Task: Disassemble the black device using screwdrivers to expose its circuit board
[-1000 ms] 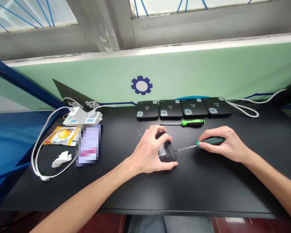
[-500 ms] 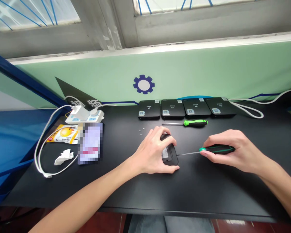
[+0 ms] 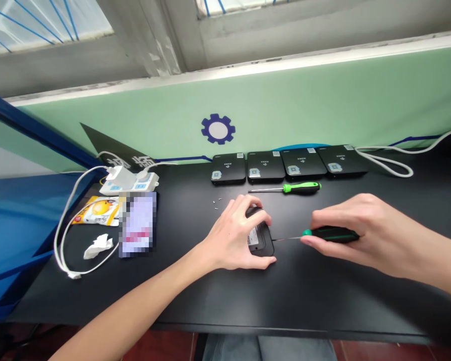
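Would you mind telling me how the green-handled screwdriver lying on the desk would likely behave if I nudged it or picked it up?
The green-handled screwdriver would probably roll if nudged, since its handle looks round and the black desk looks smooth. Its thin metal shaft looks stiff, not floppy. It is probably light for its length.

The single camera sits on the person's head and looks forward and down from the near edge of a black workbench (image 3: 218, 301), close above the left hand (image 3: 235, 235) and right hand (image 3: 364, 235). Its wide, slightly tilted view reaches across the bench to the mint-green wall (image 3: 323, 95) and taped window (image 3: 41, 25).
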A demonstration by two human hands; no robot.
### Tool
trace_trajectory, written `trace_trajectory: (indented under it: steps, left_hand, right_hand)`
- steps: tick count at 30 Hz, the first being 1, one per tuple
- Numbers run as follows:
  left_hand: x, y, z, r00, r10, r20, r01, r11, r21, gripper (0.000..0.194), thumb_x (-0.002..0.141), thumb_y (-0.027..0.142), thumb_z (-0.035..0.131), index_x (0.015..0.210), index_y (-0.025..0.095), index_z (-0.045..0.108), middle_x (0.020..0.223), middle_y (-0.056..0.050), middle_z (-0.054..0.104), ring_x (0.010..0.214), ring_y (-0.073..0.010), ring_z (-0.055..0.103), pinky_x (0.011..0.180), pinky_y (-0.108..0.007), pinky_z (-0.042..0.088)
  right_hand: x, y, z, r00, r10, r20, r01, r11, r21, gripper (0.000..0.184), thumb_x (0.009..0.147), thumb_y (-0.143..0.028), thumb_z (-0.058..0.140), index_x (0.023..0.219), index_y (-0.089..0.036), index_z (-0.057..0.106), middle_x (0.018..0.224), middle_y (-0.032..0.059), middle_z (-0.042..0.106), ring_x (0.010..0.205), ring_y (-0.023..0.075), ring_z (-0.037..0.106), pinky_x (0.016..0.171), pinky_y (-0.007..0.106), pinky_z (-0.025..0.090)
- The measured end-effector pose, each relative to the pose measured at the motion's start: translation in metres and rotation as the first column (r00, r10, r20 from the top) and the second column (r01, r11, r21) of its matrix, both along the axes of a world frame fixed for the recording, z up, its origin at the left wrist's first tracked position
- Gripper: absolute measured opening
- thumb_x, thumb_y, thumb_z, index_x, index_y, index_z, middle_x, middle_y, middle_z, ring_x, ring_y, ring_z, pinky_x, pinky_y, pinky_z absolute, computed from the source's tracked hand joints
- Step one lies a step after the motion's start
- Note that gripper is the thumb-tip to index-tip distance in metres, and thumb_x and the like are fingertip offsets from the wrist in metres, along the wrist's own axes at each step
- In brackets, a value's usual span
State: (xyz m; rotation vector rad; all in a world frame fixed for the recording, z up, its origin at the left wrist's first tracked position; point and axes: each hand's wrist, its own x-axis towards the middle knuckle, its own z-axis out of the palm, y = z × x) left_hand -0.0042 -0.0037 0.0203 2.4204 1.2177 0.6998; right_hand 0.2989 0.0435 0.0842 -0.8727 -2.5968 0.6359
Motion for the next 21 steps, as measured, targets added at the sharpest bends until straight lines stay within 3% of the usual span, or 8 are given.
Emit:
trace_trajectory:
  steps: [3, 7, 10, 13, 17, 21]
  left_hand:
    - [0.001, 0.001, 0.001, 1.000, 0.009, -0.012, -0.009, 1.000, -0.008, 0.065, 0.070, 0.051, 0.104, 0.120, 0.026, 0.070, 0.137, -0.012, 0.061, 0.117, -0.0344, 0.064, 0.099, -0.050, 0.056]
    - [0.001, 0.000, 0.001, 1.000, 0.011, -0.008, -0.011, 1.000, -0.004, 0.066, 0.070, 0.052, 0.104, 0.120, 0.026, 0.071, 0.135, -0.011, 0.062, 0.114, -0.0332, 0.064, 0.098, -0.050, 0.056]
    - [0.000, 0.000, 0.000, 1.000, 0.011, -0.004, -0.011, 1.000, 0.004, 0.068, 0.069, 0.054, 0.104, 0.120, 0.025, 0.071, 0.135, -0.012, 0.062, 0.112, -0.0326, 0.064, 0.097, -0.049, 0.055]
    - [-0.001, 0.000, -0.001, 1.000, 0.005, 0.000, -0.005, 1.000, 0.007, 0.068, 0.069, 0.054, 0.105, 0.120, 0.025, 0.070, 0.135, -0.012, 0.061, 0.113, -0.0324, 0.064, 0.096, -0.048, 0.055]
    - [-0.002, -0.001, -0.003, 1.000, -0.006, 0.010, 0.006, 1.000, 0.023, 0.068, 0.070, 0.055, 0.104, 0.120, 0.024, 0.070, 0.134, -0.012, 0.061, 0.117, -0.0336, 0.064, 0.098, -0.048, 0.054]
    - [-0.001, -0.002, -0.004, 1.000, -0.015, 0.025, 0.014, 0.999, 0.035, 0.069, 0.069, 0.056, 0.105, 0.119, 0.023, 0.069, 0.135, -0.012, 0.060, 0.119, -0.0334, 0.064, 0.099, -0.048, 0.054]
  right_hand:
    - [-0.013, 0.006, 0.015, 0.997, 0.073, 0.041, -0.075, 0.995, 0.063, 0.041, 0.106, -0.047, 0.072, 0.076, -0.026, 0.053, 0.057, -0.0046, 0.047, 0.048, 0.0126, 0.033, 0.051, 0.036, 0.025]
    - [-0.024, 0.007, 0.021, 0.995, 0.068, 0.079, -0.075, 0.993, 0.091, 0.051, 0.105, -0.049, 0.072, 0.072, -0.025, 0.041, 0.054, -0.0041, 0.043, 0.048, 0.0136, 0.030, 0.050, 0.036, 0.023]
    - [-0.026, 0.006, 0.020, 0.990, 0.058, 0.126, -0.072, 0.992, 0.108, 0.049, 0.107, -0.054, 0.068, 0.073, -0.026, 0.046, 0.056, -0.0032, 0.047, 0.049, 0.0141, 0.033, 0.051, 0.037, 0.025]
    - [-0.020, 0.008, 0.017, 0.990, 0.044, 0.136, -0.047, 0.999, 0.017, 0.041, 0.108, -0.058, 0.066, 0.080, -0.028, 0.065, 0.061, -0.0025, 0.057, 0.051, 0.0145, 0.039, 0.052, 0.035, 0.031]
    - [-0.002, 0.010, 0.002, 0.998, -0.014, 0.063, 0.024, 0.988, -0.153, 0.038, 0.105, -0.063, 0.072, 0.089, -0.029, 0.076, 0.072, -0.0024, 0.071, 0.058, 0.0145, 0.048, 0.056, 0.031, 0.042]
    - [0.015, 0.007, -0.031, 0.995, -0.101, -0.015, 0.095, 0.974, -0.204, 0.037, 0.104, -0.060, 0.074, 0.093, -0.025, 0.081, 0.082, 0.0026, 0.079, 0.066, 0.0191, 0.065, 0.059, 0.032, 0.048]
